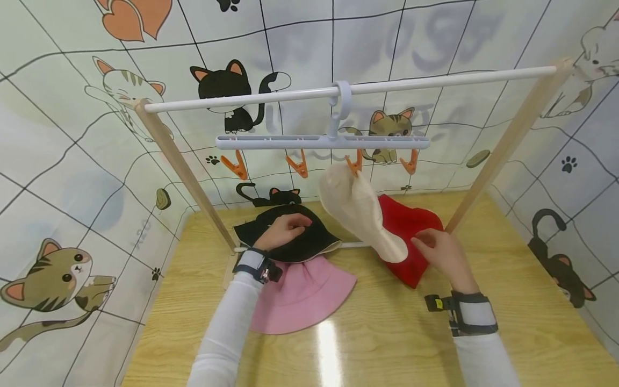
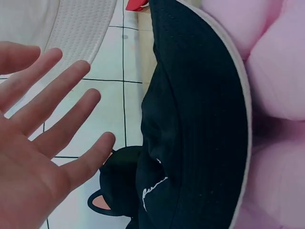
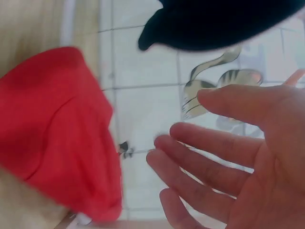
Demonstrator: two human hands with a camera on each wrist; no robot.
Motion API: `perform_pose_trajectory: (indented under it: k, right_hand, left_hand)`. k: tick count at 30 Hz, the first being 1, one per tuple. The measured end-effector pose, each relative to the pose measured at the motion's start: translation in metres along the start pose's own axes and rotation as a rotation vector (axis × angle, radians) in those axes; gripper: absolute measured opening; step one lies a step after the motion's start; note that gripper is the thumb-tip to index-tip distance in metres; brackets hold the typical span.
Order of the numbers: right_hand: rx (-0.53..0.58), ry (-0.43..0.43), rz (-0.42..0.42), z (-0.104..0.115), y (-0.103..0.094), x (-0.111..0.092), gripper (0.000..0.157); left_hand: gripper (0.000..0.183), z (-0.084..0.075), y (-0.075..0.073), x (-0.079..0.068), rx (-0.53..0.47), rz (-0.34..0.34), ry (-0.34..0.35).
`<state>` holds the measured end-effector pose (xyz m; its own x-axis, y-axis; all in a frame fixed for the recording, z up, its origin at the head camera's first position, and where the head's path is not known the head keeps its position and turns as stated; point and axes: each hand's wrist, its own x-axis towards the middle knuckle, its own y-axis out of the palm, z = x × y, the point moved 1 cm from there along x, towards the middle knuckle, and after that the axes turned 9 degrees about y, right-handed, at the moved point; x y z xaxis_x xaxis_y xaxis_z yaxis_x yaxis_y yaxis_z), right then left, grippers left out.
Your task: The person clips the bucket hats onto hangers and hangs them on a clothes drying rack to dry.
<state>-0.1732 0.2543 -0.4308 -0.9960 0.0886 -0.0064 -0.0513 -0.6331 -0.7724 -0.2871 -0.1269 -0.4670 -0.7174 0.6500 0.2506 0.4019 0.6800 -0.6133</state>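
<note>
Pink hat (image 1: 309,301) lies nearest on tabletop (image 1: 387,344), unclipped. Black hat (image 1: 318,232) overlaps it, also unclipped. Left hand (image 1: 284,232) hovers above black hat, fingers spread, holding nothing; right hand (image 1: 442,255) near red hat (image 1: 411,219), fingers loosely apart, likewise empty. Red hat lies unclipped. White hat (image 1: 358,207) hangs from third orange clip (image 1: 355,165): apparently one hat done, three left. Other clips (image 1: 300,169) dangle free under hanger (image 1: 280,142), hooked on white rod (image 1: 445,80).

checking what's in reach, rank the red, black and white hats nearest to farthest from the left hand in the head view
1. Black hat, overlapped by the left hand
2. White hat, hanging to the right
3. Red hat, farther right
</note>
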Motion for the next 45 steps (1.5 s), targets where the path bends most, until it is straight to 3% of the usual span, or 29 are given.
perform_pose_trajectory:
  k: [9, 16, 22, 29, 37, 41, 45]
  right_hand:
    - [-0.022, 0.106, 0.023, -0.049, 0.010, 0.003, 0.044]
    - [-0.021, 0.090, 0.051, -0.064, 0.012, 0.015, 0.051]
    - [0.025, 0.084, 0.025, -0.070, 0.017, 0.024, 0.052]
    - [0.074, 0.103, -0.066, -0.074, 0.025, 0.030, 0.051]
    - [0.200, 0.150, -0.166, -0.068, 0.027, 0.033, 0.044]
    - [0.283, 0.201, -0.169, -0.061, 0.025, 0.037, 0.048]
    - [0.298, 0.237, -0.122, -0.055, 0.023, 0.044, 0.058]
  left_hand:
    - [0.029, -0.002, 0.011, -0.006, -0.014, 0.142, 0.028]
    - [0.031, -0.010, 0.024, -0.009, -0.002, 0.217, 0.025]
    - [0.032, -0.021, 0.032, -0.011, -0.006, 0.263, 0.047]
    - [0.031, -0.027, 0.042, -0.012, -0.023, 0.306, 0.070]
    - [0.033, -0.033, 0.042, -0.012, -0.025, 0.308, 0.081]
    - [0.035, -0.034, 0.039, -0.013, 0.002, 0.308, 0.079]
    - [0.035, -0.038, 0.035, -0.015, 0.011, 0.299, 0.100]
